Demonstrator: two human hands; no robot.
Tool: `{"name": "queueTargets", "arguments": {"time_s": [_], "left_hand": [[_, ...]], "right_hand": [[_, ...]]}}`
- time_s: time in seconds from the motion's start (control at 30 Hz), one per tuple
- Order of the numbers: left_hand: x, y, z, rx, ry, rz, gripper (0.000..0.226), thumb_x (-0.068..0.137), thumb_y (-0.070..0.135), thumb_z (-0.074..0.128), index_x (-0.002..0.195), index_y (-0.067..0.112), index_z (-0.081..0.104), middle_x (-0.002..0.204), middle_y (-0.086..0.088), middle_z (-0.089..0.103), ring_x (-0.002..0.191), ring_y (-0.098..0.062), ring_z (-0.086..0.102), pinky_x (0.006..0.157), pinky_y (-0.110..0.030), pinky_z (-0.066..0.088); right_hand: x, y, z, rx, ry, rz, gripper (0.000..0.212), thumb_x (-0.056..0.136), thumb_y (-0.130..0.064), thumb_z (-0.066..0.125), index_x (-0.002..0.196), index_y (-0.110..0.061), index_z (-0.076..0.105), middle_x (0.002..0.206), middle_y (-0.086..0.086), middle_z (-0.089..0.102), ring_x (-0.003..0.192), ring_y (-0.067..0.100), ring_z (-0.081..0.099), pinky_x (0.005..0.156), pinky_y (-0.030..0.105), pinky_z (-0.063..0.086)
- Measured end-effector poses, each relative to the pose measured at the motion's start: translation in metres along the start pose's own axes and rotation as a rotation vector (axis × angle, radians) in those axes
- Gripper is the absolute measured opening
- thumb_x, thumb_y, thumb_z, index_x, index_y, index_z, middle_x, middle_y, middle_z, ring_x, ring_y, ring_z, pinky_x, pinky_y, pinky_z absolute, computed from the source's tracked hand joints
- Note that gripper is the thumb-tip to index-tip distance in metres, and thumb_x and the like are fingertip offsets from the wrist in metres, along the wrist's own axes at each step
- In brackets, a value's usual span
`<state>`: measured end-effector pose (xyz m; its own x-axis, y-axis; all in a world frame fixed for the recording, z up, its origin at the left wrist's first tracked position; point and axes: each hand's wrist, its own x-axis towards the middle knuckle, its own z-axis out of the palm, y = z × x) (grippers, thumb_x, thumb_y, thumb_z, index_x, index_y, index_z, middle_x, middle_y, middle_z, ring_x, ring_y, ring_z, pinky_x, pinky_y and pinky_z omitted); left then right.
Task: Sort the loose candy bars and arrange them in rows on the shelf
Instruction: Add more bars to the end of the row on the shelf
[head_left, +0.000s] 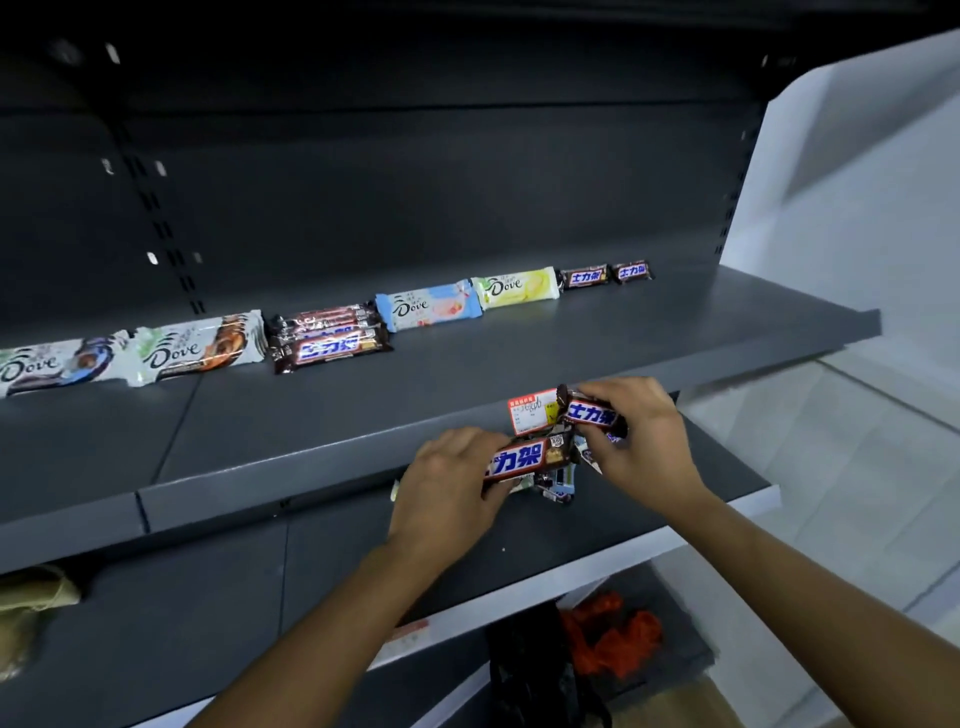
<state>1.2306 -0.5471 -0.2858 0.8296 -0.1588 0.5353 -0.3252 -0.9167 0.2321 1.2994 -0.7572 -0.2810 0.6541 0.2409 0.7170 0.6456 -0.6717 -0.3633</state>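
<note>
My left hand (447, 483) grips a large brown Snickers bar (524, 457) over the lower shelf (208, 613). My right hand (644, 441) pinches a small Snickers bar (589, 414) just above a loose pile of candy (558, 486) lying under both hands. On the upper shelf (467, 374) a row runs along the back: two white Dove bars (192, 348), a stack of Snickers bars (330, 338), a blue Dove bar (428, 306), a yellow Dove bar (519, 287) and two small Snickers bars (605, 274).
A red and white price tag (530, 410) hangs on the upper shelf's front edge beside my right hand. Orange plastic (613, 639) and dark items lie on the bottom level. A tan bag (31, 603) sits at far left. White wall stands to the right.
</note>
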Motion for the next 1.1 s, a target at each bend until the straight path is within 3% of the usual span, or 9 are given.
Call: {"name": "queueTargets", "arguments": {"time_s": [0.2,0.3,0.43,0.63,0.8,0.97,1.1], "left_hand": [[0.015,-0.007,-0.02,-0.012,0.004,0.012,0.042,0.08,0.033,0.07,0.119,0.024,0.06,0.11,0.005,0.063,0.098,-0.016,0.057,0.085,-0.028,0.042],[0.023,-0.01,-0.025,-0.027,0.015,0.02,0.042,0.079,0.034,0.071,0.118,0.021,0.06,0.11,0.005,0.063,0.098,-0.015,0.056,0.086,-0.026,0.04],[0.039,-0.011,-0.027,-0.027,0.017,0.028,0.04,0.08,0.03,0.07,0.118,0.021,0.059,0.112,0.005,0.06,0.103,-0.013,0.053,0.093,-0.027,0.037],[0.078,-0.007,-0.017,0.033,0.022,-0.008,0.032,0.084,0.03,0.063,0.114,0.028,0.053,0.113,0.013,0.058,0.104,-0.007,0.051,0.091,-0.021,0.028],[0.122,0.0,0.002,0.044,0.018,-0.043,0.03,0.085,0.029,0.061,0.113,0.029,0.05,0.11,0.012,0.059,0.102,-0.008,0.051,0.091,-0.022,0.029],[0.166,0.008,0.027,0.04,0.028,-0.079,0.031,0.083,0.03,0.064,0.112,0.028,0.052,0.109,0.011,0.06,0.101,-0.01,0.052,0.09,-0.023,0.032],[0.195,0.018,0.048,0.035,0.056,-0.103,0.031,0.081,0.028,0.067,0.109,0.026,0.055,0.106,0.009,0.063,0.099,-0.013,0.054,0.088,-0.025,0.035]], "right_hand": [[0.02,-0.011,-0.005,-0.031,-0.01,0.024,0.04,0.074,-0.004,0.073,0.112,-0.012,0.065,0.105,0.003,0.064,0.102,0.018,0.05,0.087,0.016,0.031],[0.029,-0.014,-0.006,-0.038,-0.007,0.038,0.038,0.075,-0.003,0.072,0.111,-0.011,0.064,0.106,0.003,0.064,0.101,0.018,0.051,0.085,0.02,0.033],[0.041,-0.007,-0.007,-0.043,0.016,0.043,0.038,0.073,0.001,0.072,0.108,-0.009,0.064,0.104,0.004,0.063,0.099,0.02,0.051,0.082,0.013,0.03],[0.07,0.025,-0.007,-0.098,0.039,0.08,0.04,0.074,0.0,0.072,0.112,-0.01,0.063,0.107,0.004,0.063,0.104,0.022,0.05,0.085,0.014,0.029],[0.102,0.067,-0.012,-0.119,0.036,0.07,0.039,0.072,0.003,0.071,0.109,-0.008,0.064,0.107,0.006,0.063,0.104,0.023,0.051,0.088,0.02,0.032],[0.134,0.12,-0.015,-0.12,0.049,0.065,0.041,0.069,0.006,0.07,0.108,-0.008,0.065,0.105,0.008,0.063,0.103,0.026,0.052,0.089,0.014,0.029],[0.151,0.159,-0.016,-0.124,0.017,0.103,0.042,0.072,0.006,0.068,0.111,-0.009,0.063,0.108,0.007,0.062,0.106,0.023,0.05,0.089,0.017,0.031]]}}
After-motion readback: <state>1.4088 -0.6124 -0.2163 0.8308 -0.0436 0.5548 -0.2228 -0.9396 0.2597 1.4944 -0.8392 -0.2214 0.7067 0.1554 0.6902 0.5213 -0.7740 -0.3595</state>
